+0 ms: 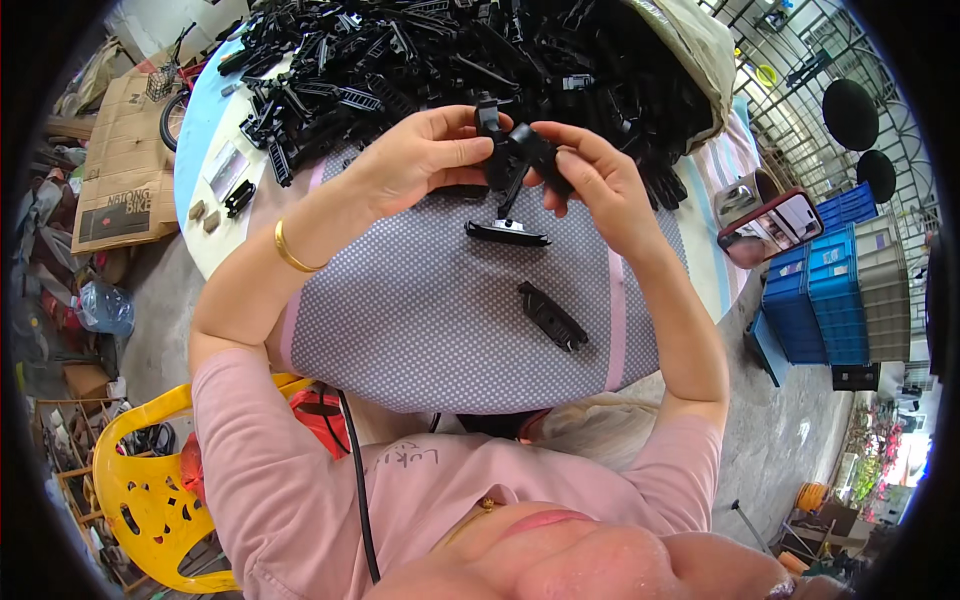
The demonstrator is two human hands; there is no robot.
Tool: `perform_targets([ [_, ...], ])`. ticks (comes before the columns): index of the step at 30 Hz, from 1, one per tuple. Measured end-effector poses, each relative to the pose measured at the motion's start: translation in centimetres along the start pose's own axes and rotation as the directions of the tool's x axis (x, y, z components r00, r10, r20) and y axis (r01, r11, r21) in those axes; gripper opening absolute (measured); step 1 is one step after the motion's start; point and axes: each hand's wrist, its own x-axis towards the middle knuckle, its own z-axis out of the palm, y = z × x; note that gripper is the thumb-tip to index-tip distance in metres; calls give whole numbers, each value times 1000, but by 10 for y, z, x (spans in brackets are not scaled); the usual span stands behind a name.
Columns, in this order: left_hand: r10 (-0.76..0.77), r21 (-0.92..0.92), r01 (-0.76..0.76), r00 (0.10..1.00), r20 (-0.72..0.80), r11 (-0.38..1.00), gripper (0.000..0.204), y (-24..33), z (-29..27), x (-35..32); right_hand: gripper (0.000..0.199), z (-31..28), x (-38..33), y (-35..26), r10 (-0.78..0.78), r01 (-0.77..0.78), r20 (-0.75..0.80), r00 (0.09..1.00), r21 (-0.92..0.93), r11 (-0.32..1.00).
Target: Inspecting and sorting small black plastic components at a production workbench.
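Over the near part of the table, my left hand (428, 158) is closed, pinching a black plastic part (488, 118) between thumb and fingers. My right hand (603, 190) is closed too, gripping a dark plastic piece (541, 160) close beside it. I cannot tell whether the two pieces are joined. Just below them is a black bracket-like part (508, 234) with a silvery middle and a thin stem rising toward my fingers. Nearer to me, a long black plastic piece (553, 318) lies alone on the dotted grey cloth (400, 310).
A big heap of black plastic parts (400, 60) covers the table's far side, with a pale sack (690, 45) at its right. A phone (780, 228) stands at the right edge. Blue crates (828, 285) are beyond, and a yellow chair (150, 500) is at my left.
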Motion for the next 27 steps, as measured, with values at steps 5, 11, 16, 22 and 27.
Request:
perform_targets([
  [5, -27, -43, 27, 1000, 12, 999, 31, -8, 1, 2, 32, 1, -2, 4, 8, 2, 94, 996, -101, 995],
  [11, -102, -10, 101, 991, -91, 995, 30, -9, 3, 4, 37, 2, -2, 5, -250, 268, 96, 963, -347, 899],
  [16, -108, 82, 119, 986, -130, 989, 32, -10, 2, 4, 32, 4, -3, 1, -307, 299, 83, 948, -566, 768],
  [22, 139, 439, -102, 989, -54, 893, 30, -5, 18, -9, 31, 8, -1, 9, -465, 386, 62, 883, -660, 645],
  [27, 190, 514, -126, 979, -74, 848, 33, -2, 19, -11, 42, 10, -3, 0, -551, 380, 79, 831, -804, 458],
])
